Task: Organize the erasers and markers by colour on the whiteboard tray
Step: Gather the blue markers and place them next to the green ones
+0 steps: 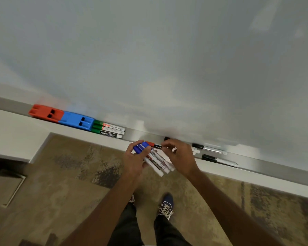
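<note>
My left hand [134, 161] grips a bundle of blue-capped markers [150, 158] just in front of the whiteboard tray [139, 134]. My right hand [180, 158] pinches a red-capped marker [154, 145] beside the bundle, over the tray's front edge. On the tray's left lie a red eraser [45, 112] and a blue eraser [76, 120], touching. Three green-capped markers [108, 129] lie stacked right of the blue eraser. Two black markers [210, 149] [219, 160] rest on the tray to the right of my hands. A black cap [166, 138] shows behind my right fingers.
The whiteboard [167, 59] fills the upper view. A white ledge [16, 130] runs below the tray. Patterned carpet [69, 174] and my shoes [164, 205] are below.
</note>
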The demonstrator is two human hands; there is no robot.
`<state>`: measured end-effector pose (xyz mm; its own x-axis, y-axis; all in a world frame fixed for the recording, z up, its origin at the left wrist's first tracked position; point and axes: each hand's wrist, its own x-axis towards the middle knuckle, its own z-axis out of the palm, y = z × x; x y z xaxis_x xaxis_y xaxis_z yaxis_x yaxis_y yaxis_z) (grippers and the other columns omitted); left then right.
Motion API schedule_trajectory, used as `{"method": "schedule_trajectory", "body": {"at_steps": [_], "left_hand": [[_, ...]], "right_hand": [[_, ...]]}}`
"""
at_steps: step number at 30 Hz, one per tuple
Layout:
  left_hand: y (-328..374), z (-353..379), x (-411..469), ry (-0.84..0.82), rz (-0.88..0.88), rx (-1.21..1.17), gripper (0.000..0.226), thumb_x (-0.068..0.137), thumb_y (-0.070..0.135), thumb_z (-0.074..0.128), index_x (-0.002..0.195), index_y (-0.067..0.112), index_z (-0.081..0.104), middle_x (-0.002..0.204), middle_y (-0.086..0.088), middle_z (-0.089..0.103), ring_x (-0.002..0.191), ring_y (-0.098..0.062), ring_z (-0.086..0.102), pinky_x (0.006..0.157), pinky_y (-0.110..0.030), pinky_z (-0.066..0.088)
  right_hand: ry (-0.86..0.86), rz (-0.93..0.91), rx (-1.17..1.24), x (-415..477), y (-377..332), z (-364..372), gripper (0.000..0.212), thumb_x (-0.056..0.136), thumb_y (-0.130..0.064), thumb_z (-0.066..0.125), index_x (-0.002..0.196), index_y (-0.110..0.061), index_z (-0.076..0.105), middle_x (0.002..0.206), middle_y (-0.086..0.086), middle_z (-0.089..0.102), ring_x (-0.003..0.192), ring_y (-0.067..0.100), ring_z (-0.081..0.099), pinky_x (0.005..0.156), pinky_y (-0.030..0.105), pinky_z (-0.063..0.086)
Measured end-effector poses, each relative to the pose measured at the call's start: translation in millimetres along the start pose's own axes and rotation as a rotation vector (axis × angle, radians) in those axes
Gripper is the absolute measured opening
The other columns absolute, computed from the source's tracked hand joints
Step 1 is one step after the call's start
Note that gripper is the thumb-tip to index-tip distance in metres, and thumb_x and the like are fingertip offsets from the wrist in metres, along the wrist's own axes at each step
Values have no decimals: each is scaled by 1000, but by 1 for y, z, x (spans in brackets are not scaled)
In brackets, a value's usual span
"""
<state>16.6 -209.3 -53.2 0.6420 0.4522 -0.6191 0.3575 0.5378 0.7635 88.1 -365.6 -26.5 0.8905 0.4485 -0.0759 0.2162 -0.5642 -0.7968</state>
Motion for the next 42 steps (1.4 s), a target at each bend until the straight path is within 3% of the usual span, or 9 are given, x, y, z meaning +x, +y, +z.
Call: {"method": "schedule_trajectory", "body": {"at_steps": [3, 6, 10, 15, 23, 31, 37, 42], "left_hand": [[9, -15, 4, 46, 1, -16, 35, 73, 9, 80, 104, 22, 70, 106, -16, 74, 86, -33, 76, 76, -49, 63], [16, -27, 8, 54, -6, -79, 32, 79, 3, 76, 105, 19, 69, 104, -14, 74, 85, -32, 76, 68, -42, 64], [22, -41, 13, 64, -37, -107, 34, 83, -1, 72, 113, 15, 66, 113, -17, 71, 98, -39, 73, 80, -50, 61], [22, -53, 18, 70, -50, -131, 31, 83, 1, 72, 108, 18, 67, 116, -18, 70, 97, -39, 73, 76, -47, 62], [24, -45, 18, 53, -44, -124, 35, 82, 1, 73, 112, 16, 66, 114, -17, 70, 94, -35, 74, 67, -40, 64], [21, -34, 18, 25, -42, -126, 35, 82, 1, 75, 112, 18, 67, 111, -18, 72, 80, -25, 77, 67, -38, 63], [20, -30, 17, 31, -30, -123, 34, 80, 2, 76, 109, 19, 68, 112, -19, 71, 82, -27, 77, 65, -38, 63], [18, -29, 18, 44, -23, -116, 34, 79, 2, 77, 108, 18, 68, 111, -17, 71, 79, -24, 77, 60, -33, 62]], "right_hand": [[-41, -34, -319, 15, 5, 14, 17, 91, -15, 63, 107, -17, 70, 103, 1, 71, 93, 19, 62, 78, 34, 51], [-116, -100, -534, 28, 7, 28, 27, 89, -7, 61, 114, -16, 66, 110, 4, 69, 103, 25, 61, 76, 36, 50], [-220, -155, -690, 42, 2, 40, 21, 86, -8, 63, 105, -19, 64, 102, 2, 69, 102, 24, 58, 65, 30, 38], [-238, -165, -705, 48, -1, 43, 22, 82, -3, 63, 99, -16, 64, 98, 3, 67, 101, 25, 56, 64, 30, 35], [-124, -199, -744, 22, 2, 30, 31, 66, 6, 77, 93, -6, 70, 88, 10, 70, 89, 29, 63, 56, 35, 52], [-119, -57, -704, 6, 19, 12, 43, 77, 6, 72, 119, -2, 65, 111, 17, 65, 104, 35, 60, 71, 43, 55], [-48, -134, -777, 1, 25, 7, 50, 55, 19, 76, 101, 2, 70, 96, 18, 66, 87, 35, 65, 52, 36, 54], [46, -175, -796, -3, 34, 10, 50, 50, 20, 76, 96, 2, 69, 93, 15, 65, 82, 31, 64, 54, 36, 55]]}}
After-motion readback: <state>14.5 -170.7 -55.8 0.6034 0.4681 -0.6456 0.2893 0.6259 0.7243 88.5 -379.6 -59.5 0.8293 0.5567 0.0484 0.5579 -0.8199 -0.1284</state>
